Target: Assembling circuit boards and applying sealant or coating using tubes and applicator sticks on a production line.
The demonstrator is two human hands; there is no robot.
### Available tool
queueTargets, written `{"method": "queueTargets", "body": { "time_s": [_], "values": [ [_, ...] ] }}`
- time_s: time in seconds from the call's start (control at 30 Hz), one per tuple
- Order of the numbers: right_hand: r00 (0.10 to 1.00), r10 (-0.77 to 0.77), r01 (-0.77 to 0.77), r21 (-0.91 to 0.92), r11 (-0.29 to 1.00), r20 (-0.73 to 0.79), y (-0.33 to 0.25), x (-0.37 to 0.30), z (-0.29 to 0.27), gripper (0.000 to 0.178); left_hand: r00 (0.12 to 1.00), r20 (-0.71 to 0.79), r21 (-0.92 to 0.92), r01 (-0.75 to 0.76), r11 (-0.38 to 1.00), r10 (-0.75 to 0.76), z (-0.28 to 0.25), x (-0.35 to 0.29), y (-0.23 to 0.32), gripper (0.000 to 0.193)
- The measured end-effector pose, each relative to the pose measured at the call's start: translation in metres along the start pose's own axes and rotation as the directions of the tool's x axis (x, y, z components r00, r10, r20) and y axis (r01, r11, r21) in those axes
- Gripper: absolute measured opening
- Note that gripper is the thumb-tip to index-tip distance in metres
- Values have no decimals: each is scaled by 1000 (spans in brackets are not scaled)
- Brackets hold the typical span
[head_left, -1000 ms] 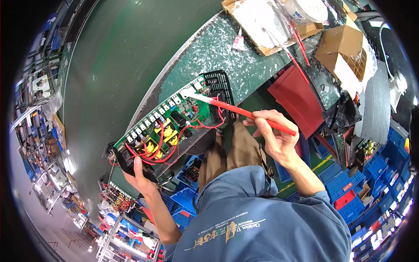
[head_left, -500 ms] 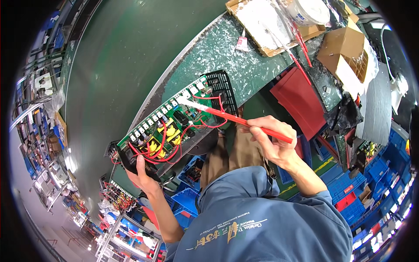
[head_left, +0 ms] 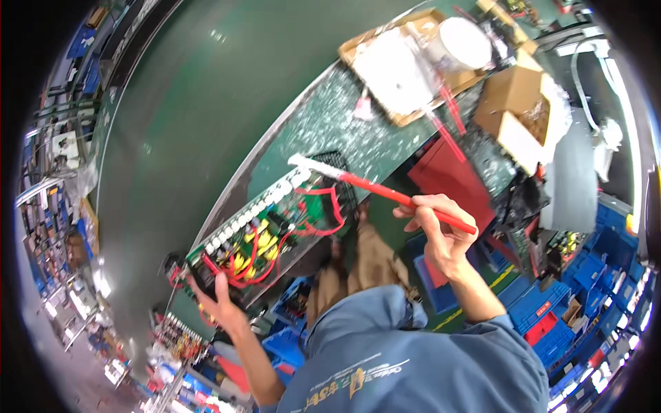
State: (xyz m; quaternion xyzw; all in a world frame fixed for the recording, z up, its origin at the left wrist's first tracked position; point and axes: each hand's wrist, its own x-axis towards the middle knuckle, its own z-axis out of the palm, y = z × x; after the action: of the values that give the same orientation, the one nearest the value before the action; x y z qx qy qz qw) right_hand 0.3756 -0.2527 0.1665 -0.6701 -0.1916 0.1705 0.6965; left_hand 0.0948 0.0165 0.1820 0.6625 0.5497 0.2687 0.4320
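My right hand [head_left: 446, 230] is closed around the red handle of a brush [head_left: 396, 196]. White paste coats its pale tip, which is just above the far end of a long green circuit board assembly [head_left: 265, 224]. The board has a row of white-topped parts along one edge, yellow coils, red wires and a black perforated end cover [head_left: 332, 165]. It lies along the bench edge. At its near left end is my left hand [head_left: 222, 311], thumb and finger spread apart beside the black end piece; contact there is blurred.
A white-smeared green bench [head_left: 310, 124] extends to the right. On it are a cardboard tray [head_left: 396, 113] with white paste, a white tub [head_left: 463, 45] and an open carton [head_left: 513, 103]. Red sheets [head_left: 451, 182] and blue crates [head_left: 544, 313] are at the right.
The brush tip has lifted off the row of white-topped parts toward the far end. My left hand's fingers have spread from their hold on the board's end. The whole view has shifted.
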Motion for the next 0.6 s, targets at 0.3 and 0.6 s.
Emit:
{"method": "queueTargets", "body": {
  "time_s": [0.3,0.6],
  "values": [
    [916,-1,-60,-140,988,-402,65,101,-34,27,996,13,28,-83,996,83,2,-7,7,65],
    [918,-393,283,-598,750,-58,102,143,-26,16,977,110,9,-185,983,183,-4,-5,21,64]
  ]
}}
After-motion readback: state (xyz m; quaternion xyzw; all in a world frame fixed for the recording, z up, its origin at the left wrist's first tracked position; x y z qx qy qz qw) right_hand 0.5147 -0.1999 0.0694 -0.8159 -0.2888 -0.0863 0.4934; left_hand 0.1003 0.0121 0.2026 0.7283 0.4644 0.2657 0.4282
